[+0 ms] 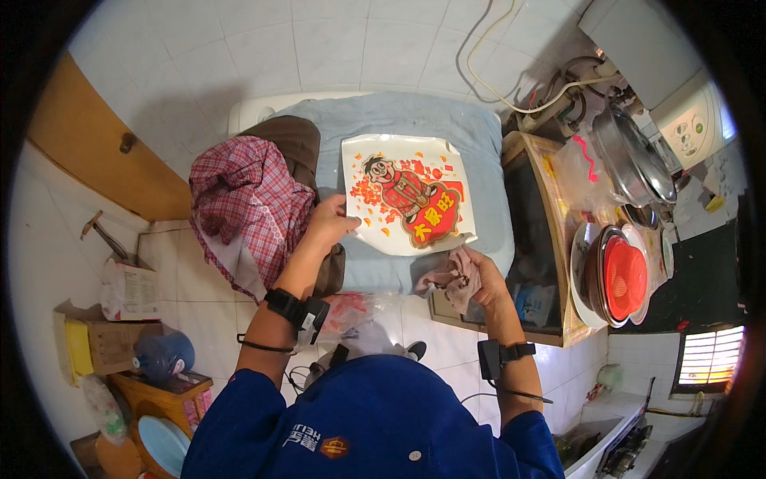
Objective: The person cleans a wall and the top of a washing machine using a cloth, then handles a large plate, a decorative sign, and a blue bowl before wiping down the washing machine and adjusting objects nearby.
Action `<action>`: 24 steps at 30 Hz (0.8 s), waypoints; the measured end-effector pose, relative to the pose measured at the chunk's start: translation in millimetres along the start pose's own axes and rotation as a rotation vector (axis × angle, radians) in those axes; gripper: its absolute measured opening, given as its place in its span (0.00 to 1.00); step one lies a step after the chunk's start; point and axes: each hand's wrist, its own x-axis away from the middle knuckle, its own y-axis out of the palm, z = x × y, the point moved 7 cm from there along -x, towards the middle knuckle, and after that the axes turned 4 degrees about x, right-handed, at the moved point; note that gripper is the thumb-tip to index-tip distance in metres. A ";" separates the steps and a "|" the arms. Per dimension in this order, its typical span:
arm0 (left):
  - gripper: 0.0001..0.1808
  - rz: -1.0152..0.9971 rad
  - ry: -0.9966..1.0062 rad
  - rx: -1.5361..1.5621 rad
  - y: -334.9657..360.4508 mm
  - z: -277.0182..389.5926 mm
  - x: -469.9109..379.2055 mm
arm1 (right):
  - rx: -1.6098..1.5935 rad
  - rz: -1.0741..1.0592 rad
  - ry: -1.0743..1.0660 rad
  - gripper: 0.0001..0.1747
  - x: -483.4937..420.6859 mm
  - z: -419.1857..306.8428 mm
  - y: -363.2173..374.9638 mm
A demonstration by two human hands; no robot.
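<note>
A white printed sheet [371, 233] with a red cartoon figure and red and orange motifs is held over a light blue cloth cover [491, 179] on a white appliance or stand. My left hand [335, 223] pinches the sheet's left edge, thumb on top. Near its lower right corner, my right hand [488, 278] grips a crumpled pinkish-brown rag [452, 278]; fingertips meet the corner, but whether they hold it too is unclear. Beside my left arm lie a red checked cloth [254, 197] and brown fabric [299, 143].
Right of the cover stands a cabinet [553, 239] with bowls, a red strainer [625, 280] and a steel lidded pan [634, 158]. A pale hose [538, 111] runs along the wall. Plastic bags [359, 317] lie below the cover; a water jug [164, 352] stands lower left.
</note>
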 end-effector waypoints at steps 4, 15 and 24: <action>0.25 -0.139 0.091 -0.004 5.5 3.2 9.2 | -0.012 0.089 -0.001 0.17 -12.8 -2.2 5.7; 0.17 -0.287 0.268 0.075 13.3 14.8 41.4 | 0.250 0.433 -0.349 0.06 20.2 -12.9 -11.6; 0.17 -0.318 0.311 0.157 56.7 51.0 82.1 | 0.341 0.499 -0.629 0.05 107.8 -18.7 -38.7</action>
